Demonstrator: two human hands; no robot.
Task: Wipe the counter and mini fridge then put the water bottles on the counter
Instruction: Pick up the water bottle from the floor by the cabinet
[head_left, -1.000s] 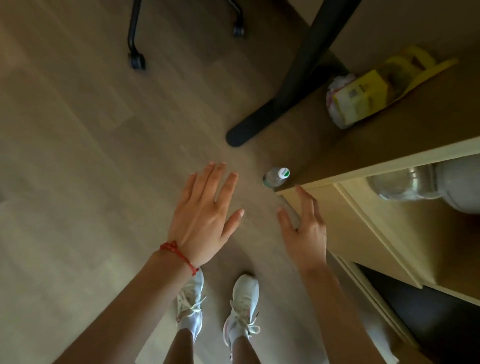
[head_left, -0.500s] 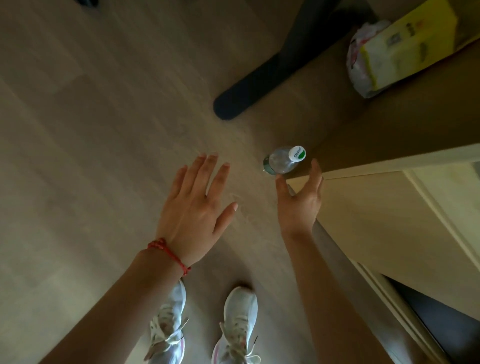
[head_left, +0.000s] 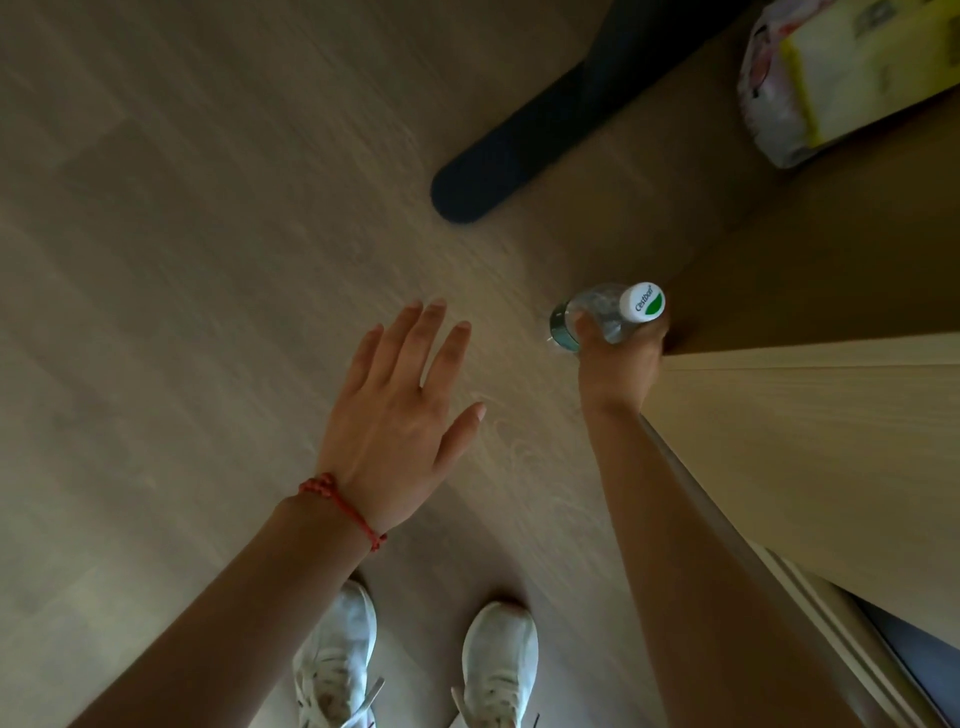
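Note:
A clear water bottle (head_left: 597, 306) with a white and green cap stands on the wooden floor beside the corner of the light wood cabinet (head_left: 810, 436). My right hand (head_left: 618, 364) is wrapped around the bottle's body just under the cap. My left hand (head_left: 400, 421), with a red string bracelet at the wrist, hovers over the floor to the left with its fingers spread and nothing in it. The counter top and the mini fridge are out of view.
A black table foot (head_left: 498, 171) lies on the floor beyond the bottle. A yellow package in a plastic bag (head_left: 831, 78) sits at the top right. My white shoes (head_left: 415, 670) are at the bottom, on the wooden floor (head_left: 182, 260).
My right hand has reached forward and closed around the bottle, which it was short of before. The view has tilted down and moved closer to the floor.

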